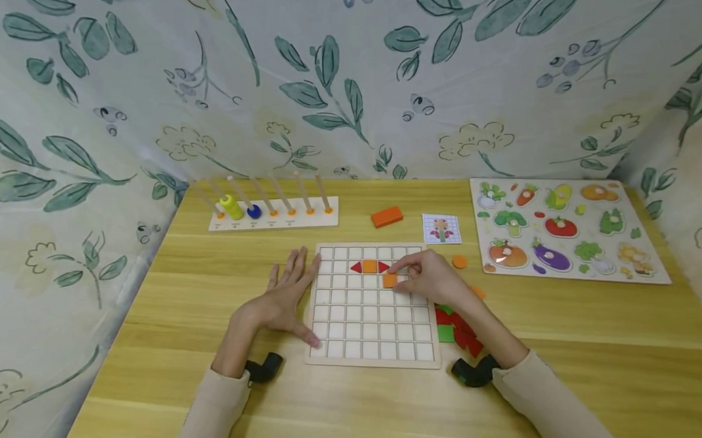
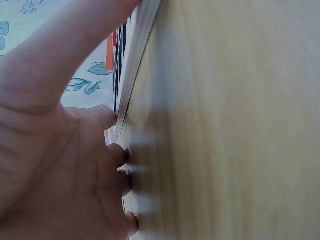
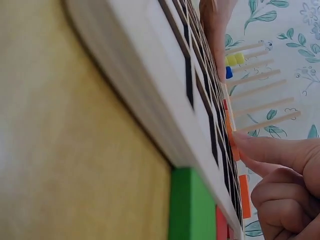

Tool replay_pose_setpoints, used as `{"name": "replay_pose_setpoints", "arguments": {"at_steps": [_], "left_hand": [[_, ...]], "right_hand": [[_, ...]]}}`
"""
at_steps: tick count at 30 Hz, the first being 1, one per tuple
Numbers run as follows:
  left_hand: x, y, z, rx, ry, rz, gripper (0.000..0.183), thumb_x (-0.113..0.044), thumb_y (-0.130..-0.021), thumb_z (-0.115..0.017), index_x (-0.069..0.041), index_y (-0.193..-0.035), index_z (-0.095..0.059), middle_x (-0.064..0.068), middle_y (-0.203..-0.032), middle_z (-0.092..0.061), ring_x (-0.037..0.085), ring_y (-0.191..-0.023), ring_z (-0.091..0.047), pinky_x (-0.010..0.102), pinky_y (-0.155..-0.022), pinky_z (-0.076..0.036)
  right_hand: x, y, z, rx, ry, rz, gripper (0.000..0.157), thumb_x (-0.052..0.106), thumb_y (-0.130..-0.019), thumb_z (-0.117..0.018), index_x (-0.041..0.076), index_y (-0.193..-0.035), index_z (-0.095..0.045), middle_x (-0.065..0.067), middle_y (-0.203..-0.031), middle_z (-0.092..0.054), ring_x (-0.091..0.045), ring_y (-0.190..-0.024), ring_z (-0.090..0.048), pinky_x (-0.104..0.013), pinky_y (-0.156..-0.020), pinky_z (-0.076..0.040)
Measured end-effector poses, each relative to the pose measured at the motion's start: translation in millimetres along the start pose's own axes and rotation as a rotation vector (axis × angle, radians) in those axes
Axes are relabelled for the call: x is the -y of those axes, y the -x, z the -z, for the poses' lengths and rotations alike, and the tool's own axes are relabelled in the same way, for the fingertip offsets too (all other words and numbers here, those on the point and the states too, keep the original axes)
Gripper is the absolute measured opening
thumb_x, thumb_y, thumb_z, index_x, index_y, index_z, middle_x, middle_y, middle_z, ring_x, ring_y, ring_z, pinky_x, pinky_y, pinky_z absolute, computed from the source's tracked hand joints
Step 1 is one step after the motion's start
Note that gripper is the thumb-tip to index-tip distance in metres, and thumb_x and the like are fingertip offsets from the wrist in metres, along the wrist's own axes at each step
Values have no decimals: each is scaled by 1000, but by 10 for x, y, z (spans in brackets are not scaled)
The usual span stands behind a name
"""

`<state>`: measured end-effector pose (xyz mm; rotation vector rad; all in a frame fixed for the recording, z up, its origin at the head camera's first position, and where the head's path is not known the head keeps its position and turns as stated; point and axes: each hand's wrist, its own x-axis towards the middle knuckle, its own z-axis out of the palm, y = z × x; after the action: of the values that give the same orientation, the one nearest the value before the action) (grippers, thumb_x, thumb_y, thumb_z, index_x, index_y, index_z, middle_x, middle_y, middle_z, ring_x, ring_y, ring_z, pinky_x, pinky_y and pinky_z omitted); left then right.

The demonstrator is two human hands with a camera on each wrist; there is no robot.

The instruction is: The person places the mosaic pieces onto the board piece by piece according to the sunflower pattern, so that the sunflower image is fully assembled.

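A wooden grid board (image 1: 373,362) lies flat in front of me. My left hand (image 1: 279,301) spreads its fingers along the board's left side, the thumb resting on the near left corner and the other fingertips on the table. Between thumb and index finger, my right hand (image 1: 427,274) pinches an orange square tile (image 1: 389,281) over the upper part of the grid; this orange tile (image 3: 232,142) also shows at the fingertips in the right wrist view. Just above it, a row holds a red triangle (image 1: 357,267), another orange square (image 1: 370,266) and a second red triangle (image 1: 383,267).
Red and green tiles (image 1: 446,333) lie piled against the board's right edge, partly under my forearm. Behind stand a peg stacker (image 1: 321,219), an orange block (image 1: 387,216) and a pattern card (image 1: 442,229). A vegetable puzzle board (image 1: 573,255) lies at right, near an orange disc (image 1: 459,261).
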<state>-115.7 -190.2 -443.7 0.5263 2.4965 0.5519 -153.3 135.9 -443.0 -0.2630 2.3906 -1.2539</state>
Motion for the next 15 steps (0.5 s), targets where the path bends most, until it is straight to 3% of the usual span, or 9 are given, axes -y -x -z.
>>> {"name": "replay_pose_setpoints", "arguments": {"at_steps": [15], "left_hand": [[2,-1,-3,-7,3,-1,158,-55,-59,-97,-16,-166,13,19,-168,32,37,-157,28,66,-125,16]], "right_hand": [[9,-13,-34,-22,-18,-12,20,14,-84,-87,13,-104,-83,3,-56,-29,-15,-52,-28,-23,-50,-20]]}}
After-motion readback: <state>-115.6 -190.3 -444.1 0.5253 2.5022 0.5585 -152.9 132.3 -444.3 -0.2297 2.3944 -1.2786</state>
